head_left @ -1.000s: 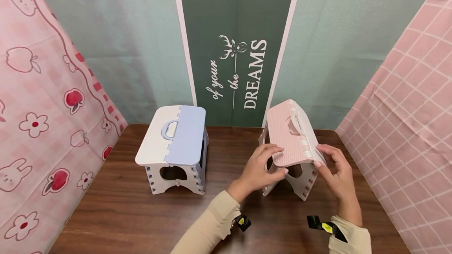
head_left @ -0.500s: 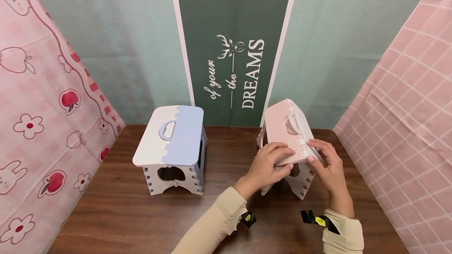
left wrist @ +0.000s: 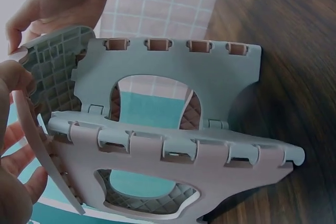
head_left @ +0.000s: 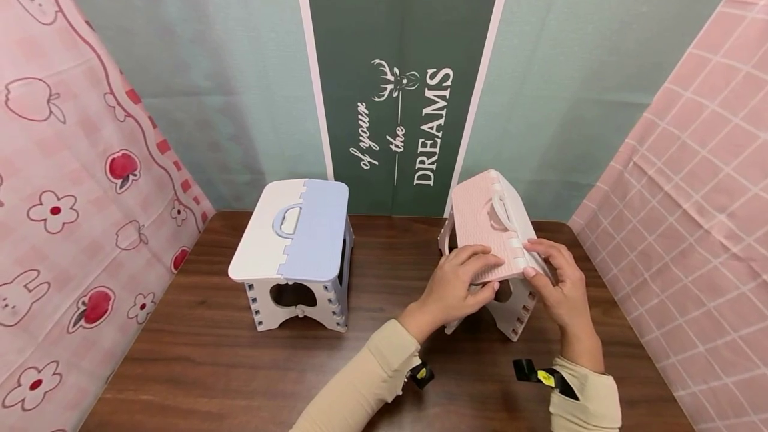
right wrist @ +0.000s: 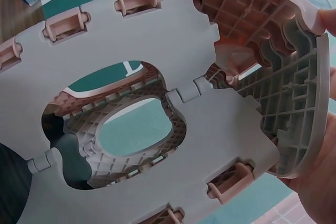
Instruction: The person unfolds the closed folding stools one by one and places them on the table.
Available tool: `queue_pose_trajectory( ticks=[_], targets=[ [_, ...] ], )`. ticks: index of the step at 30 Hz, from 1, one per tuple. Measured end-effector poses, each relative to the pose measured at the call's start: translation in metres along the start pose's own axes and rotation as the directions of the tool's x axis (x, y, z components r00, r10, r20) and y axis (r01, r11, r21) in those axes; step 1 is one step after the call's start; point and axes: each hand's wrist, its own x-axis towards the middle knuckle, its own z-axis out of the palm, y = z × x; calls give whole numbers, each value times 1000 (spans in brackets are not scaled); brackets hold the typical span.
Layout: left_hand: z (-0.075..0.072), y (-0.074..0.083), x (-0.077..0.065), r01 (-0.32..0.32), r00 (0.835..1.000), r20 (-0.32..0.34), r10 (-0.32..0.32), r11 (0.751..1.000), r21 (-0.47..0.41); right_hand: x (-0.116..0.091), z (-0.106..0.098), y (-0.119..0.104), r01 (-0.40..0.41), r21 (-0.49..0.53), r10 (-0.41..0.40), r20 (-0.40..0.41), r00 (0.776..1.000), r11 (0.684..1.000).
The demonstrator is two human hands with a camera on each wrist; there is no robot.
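Observation:
A pink and white folding stool [head_left: 477,219] stands on the right of the table, its two-part top bent into a low ridge along the hinge. My left hand [head_left: 450,292] pinches the near edge of the pink half, fingers over the top and thumb at the rim. On the white half, my right hand [head_left: 564,292] grips the near right corner between thumb and fingers. The left wrist view shows the hinged end panel [left wrist: 173,64] partly folded. From the right wrist, the ribbed underside [right wrist: 294,98] of the top is visible above that panel.
A blue and white folding stool [head_left: 318,232] stands fully unfolded with a flat top, left of the pink one. The brown wooden table [head_left: 240,379] meets a green printed curtain [head_left: 408,19] behind, with pink cloths [head_left: 690,219] at both sides.
My left hand has shifted right along the pink edge, its fingers reaching further over the top. My right hand has moved slightly left towards the hinge. The stool's bend looks much the same.

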Motion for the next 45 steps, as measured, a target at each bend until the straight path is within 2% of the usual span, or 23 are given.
queue_pose_trajectory(
  ticks=[5,12,19,27,45],
  targets=[
    [-1,0,1,-32,999,15,32,999,40,0,-3,3,26,-28,-27,-8,1000,999],
    [-2,-1,1,-56,998,14,55,994,93,0,-6,-3,-13,-60,16,46,999,998],
    [-6,-2,2,-83,996,22,81,985,154,6,-7,-18,48,-109,-38,90,995,993],
    [-9,0,3,-77,996,67,67,983,169,3,-13,-1,54,-159,-32,137,990,986],
    [-14,0,3,-91,991,114,64,962,258,3,-13,3,83,-209,-45,178,983,974]
  ],
)
